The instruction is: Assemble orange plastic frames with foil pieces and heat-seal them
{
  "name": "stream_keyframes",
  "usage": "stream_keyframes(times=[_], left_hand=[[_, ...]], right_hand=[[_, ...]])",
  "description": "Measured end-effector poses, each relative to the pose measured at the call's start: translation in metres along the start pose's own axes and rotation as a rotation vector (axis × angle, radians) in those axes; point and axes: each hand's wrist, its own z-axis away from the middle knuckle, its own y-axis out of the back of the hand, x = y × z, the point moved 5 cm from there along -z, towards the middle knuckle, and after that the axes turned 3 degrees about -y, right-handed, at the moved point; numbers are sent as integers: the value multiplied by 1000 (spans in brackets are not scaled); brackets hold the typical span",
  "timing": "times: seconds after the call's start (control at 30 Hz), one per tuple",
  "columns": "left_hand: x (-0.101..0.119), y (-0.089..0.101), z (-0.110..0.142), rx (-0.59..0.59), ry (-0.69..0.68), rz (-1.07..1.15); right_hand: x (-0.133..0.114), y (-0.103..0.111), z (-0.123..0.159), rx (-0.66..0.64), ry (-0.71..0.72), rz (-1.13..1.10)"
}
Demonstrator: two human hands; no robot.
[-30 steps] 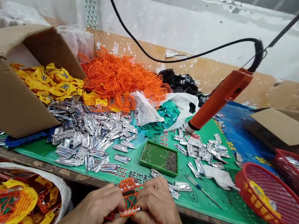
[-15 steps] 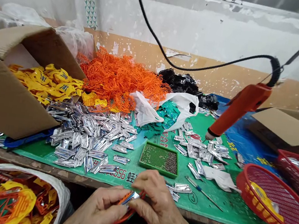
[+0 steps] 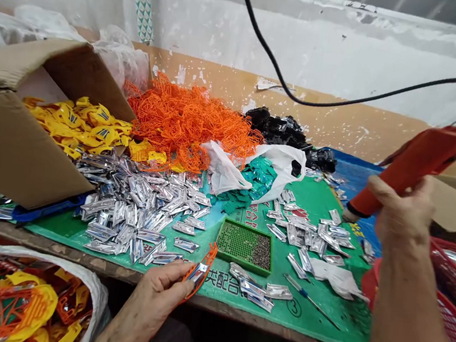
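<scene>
My left hand (image 3: 159, 297) pinches an orange plastic frame (image 3: 207, 264) with a silver-and-blue piece on it, just over the table's front edge. My right hand (image 3: 404, 204) is wrapped round the red body of a hanging electric screwdriver (image 3: 419, 164), whose tip points down and left above the table. Right of the held frame, a green tray (image 3: 241, 260) contains many small metal screws (image 3: 262, 252). Loose silver pieces (image 3: 252, 287) lie in front of that tray, and more silver pieces (image 3: 308, 233) are scattered below the screwdriver's tip.
Behind are a pile of orange frames (image 3: 192, 121), black parts (image 3: 279, 127) and a white bag (image 3: 227, 174) of green pieces. A cardboard box (image 3: 14, 146) of yellow parts tilts at left. A hand screwdriver (image 3: 311, 300) lies near a red basket (image 3: 450, 327). A black cable (image 3: 306, 100) hangs overhead.
My right hand has left the orange frame and gripped the hanging electric screwdriver, which has shifted right. My left hand still holds the frame, now turned more upright.
</scene>
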Motion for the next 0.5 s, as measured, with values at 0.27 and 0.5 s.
stream_keyframes(times=[0.27, 0.5], left_hand=[[4, -5, -9, -14, 28, -16], [2, -3, -8, 14, 83, 87]], right_hand=[[-21, -75, 14, -189, -471, -371], [-64, -142, 77, -273, -655, -613]])
